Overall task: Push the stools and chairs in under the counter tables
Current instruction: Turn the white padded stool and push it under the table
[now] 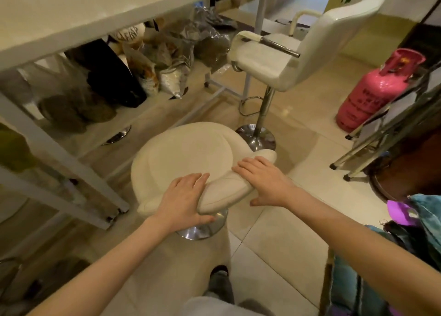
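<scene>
Both hands' grip (185, 197) (263, 181) on stool (188, 158) backrest, beside counter table (78, 12).

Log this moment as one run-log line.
left hand + right hand: gripping backrest | cream stool: outside counter table | armchair stool: waiting
</scene>
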Demonstrator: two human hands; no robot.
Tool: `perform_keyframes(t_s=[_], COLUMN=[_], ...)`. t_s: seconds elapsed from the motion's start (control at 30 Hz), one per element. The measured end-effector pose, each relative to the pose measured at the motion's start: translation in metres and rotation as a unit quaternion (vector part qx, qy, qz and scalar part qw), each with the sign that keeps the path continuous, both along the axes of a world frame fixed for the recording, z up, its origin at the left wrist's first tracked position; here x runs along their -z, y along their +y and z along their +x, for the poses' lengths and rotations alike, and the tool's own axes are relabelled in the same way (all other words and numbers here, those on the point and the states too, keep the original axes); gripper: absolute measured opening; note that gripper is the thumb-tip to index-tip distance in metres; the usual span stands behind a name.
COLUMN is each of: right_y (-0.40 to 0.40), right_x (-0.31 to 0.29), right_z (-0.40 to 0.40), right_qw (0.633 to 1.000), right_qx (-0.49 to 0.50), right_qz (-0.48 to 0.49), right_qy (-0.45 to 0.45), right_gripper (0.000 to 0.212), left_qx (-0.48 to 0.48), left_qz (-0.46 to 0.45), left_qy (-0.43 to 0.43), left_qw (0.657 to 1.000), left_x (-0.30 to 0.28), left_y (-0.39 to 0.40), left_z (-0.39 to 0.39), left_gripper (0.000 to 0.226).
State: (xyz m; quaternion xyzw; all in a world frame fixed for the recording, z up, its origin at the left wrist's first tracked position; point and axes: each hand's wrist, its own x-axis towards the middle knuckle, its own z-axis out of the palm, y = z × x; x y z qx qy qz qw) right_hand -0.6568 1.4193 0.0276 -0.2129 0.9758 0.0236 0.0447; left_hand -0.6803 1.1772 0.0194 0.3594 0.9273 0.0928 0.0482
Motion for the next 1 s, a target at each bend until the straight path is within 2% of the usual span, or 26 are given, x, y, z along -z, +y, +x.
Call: perform_keyframes(t_s=[0.33,0.57,0.73,0.87,1.0], right_y=[0.018,0.027,0.037,0.045,0.047], right_x=[0.013,0.015,0.021,0.035,0.044], right_z=[-0.026,-0.037,-0.047,-0.056,-0.060], right_qw=[0.990,0.984,0.981,0.976,0.965], right_qx=[-0.128,-0.173,-0.189,-0.203,-0.222], right_qz=[-0.059,-0.013,-0.025,-0.055,-0.075], right_qy=[0.029,0.033,0.012,0.049,0.114], right_gripper=[0.078,0.082,0.065,0.053,0.049], left_qx=[-0.034,-0.106,-0.156,-0.190,-0.200], left_qz=[-0.061,-0.052,-0.055,-0.055,-0.078], left_qy=[0.059,0.043,0.048,0.071,0.079], left_qw=[0.996,0.992,0.985,0.978,0.973], left_x=[0.015,0.015,0.017,0.019,0.024], left_y=[0.015,0.021,0.032,0.043,0.046], left_z=[0.011,0.022,0.026,0.029,0.027], left_gripper=[0.099,0.091,0.078,0.057,0.066])
